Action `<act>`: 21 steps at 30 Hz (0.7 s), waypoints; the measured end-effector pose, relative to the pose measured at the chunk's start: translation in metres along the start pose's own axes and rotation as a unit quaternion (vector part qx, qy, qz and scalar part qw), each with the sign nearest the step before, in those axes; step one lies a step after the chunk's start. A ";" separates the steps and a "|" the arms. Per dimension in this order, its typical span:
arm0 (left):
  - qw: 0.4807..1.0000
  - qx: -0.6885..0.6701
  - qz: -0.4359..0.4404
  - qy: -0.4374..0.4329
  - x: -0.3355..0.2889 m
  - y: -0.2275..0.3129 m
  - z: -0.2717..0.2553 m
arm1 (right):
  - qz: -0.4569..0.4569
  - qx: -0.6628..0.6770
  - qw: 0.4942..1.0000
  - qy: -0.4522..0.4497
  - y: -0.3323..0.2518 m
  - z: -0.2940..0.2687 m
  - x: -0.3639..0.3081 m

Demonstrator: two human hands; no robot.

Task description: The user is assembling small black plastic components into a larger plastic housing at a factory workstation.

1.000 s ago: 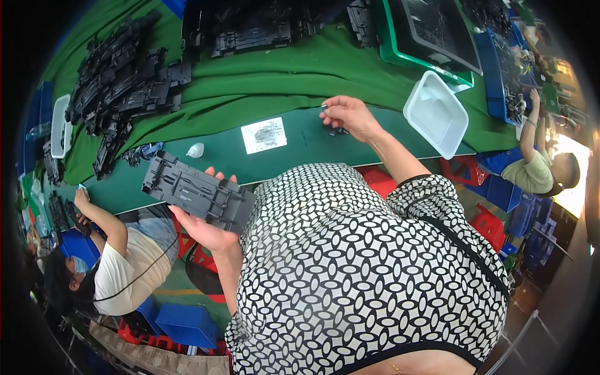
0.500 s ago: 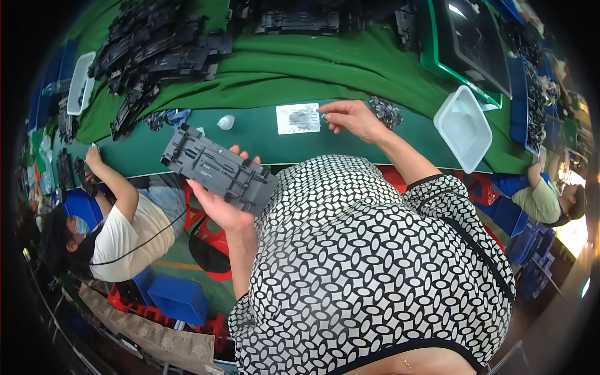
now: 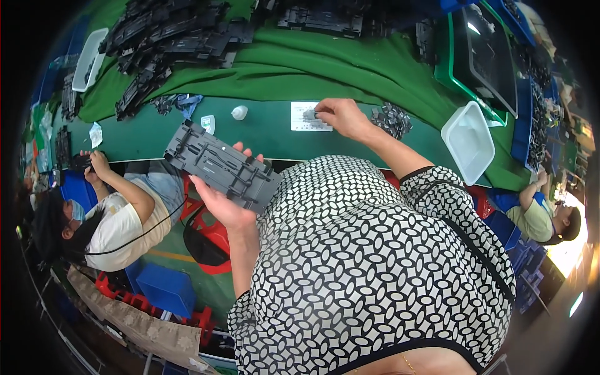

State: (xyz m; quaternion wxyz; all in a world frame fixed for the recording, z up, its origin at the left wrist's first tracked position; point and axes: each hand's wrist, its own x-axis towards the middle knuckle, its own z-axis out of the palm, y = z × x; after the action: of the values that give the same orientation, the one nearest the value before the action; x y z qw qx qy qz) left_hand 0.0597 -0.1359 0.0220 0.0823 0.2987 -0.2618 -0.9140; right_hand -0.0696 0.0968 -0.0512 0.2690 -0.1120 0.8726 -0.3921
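Observation:
A flat, rectangular black plastic frame [image 3: 219,167] with ribs and slots rests tilted in my left hand [image 3: 226,209], fingers behind it and thumb at its near edge. My right hand [image 3: 345,117] is over a white printed card [image 3: 312,126] on the table, thumb and forefinger pinched together at the small grey pieces [image 3: 309,114] lying on it. What sits between those fingertips is too small to make out. Just right of this hand lies a heap of small dark metal-looking parts [image 3: 391,119].
Black plastic frames [image 3: 169,37] are piled on the green cloth at far left. A white bin [image 3: 469,144] and a green-rimmed crate [image 3: 445,56] stand at right. A small white container [image 3: 239,112] is on the table. One co-worker [image 3: 125,206] sits left, another [image 3: 537,215] right.
My right fingertips have moved in over the grey pieces on the card. The view has shifted a little; my left hand still holds the black frame. The left co-worker's raised hand has come down.

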 end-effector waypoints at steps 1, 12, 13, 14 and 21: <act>1.000 -0.001 0.002 0.002 0.001 0.001 -0.002 | -0.001 -0.001 1.000 -0.002 0.000 0.002 0.002; 1.000 -0.022 -0.020 -0.004 0.006 0.002 -0.007 | -0.241 -0.204 0.947 0.063 0.024 0.021 0.014; 1.000 -0.022 -0.020 -0.004 0.007 0.003 -0.008 | -0.240 -0.204 0.947 0.063 0.026 0.022 0.013; 1.000 -0.022 -0.020 -0.007 0.007 0.003 -0.008 | -0.253 -0.218 0.941 0.060 0.028 0.022 0.012; 1.000 -0.018 -0.022 0.007 0.007 0.003 0.000 | -0.256 -0.189 0.945 0.079 0.029 0.020 0.007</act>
State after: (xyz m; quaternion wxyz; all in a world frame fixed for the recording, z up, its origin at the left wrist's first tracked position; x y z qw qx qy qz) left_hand 0.0540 -0.1411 0.0197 0.0691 0.3091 -0.2377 -0.9183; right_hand -0.0637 0.1008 -0.0858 0.0634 -0.3489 0.8911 -0.2831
